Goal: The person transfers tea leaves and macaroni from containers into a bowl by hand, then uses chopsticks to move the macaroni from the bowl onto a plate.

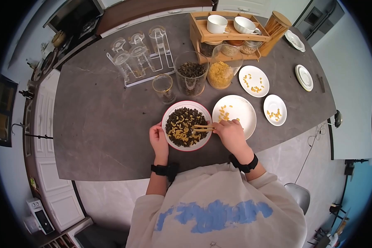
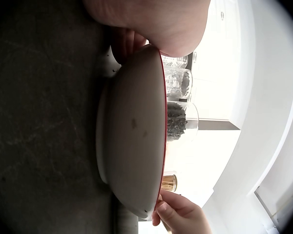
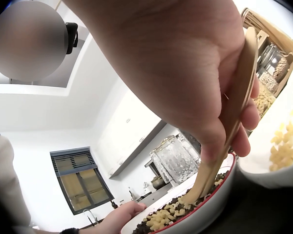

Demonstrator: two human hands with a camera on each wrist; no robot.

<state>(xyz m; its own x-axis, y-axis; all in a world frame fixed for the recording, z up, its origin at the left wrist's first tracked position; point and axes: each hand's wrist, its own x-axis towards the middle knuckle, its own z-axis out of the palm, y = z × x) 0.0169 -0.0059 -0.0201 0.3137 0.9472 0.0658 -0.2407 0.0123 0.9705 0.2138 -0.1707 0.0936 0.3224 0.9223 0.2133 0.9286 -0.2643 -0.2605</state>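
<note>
A white bowl with a red rim (image 2: 134,126) holds dark bits with yellow curved pasta (image 1: 180,128) scattered over them. The left hand (image 1: 158,142) grips the bowl's left rim, thumb at the edge and fingers against the outside. In the right hand (image 1: 230,136) are wooden tongs (image 3: 234,107), pinched between thumb and fingers, their tips down in the bowl's contents at the right side. Right of the bowl, a white plate (image 1: 246,113) bears a few yellow pieces (image 1: 224,113), partly hidden by the right hand.
Behind the bowl stand a glass (image 1: 164,89), a jar of dark bits (image 1: 191,76) and a jar of yellow pasta (image 1: 220,74). Smaller plates with yellow pieces (image 1: 254,81) (image 1: 275,110) lie right. A glass rack (image 1: 149,78) and wooden shelf (image 1: 198,31) stand farther back.
</note>
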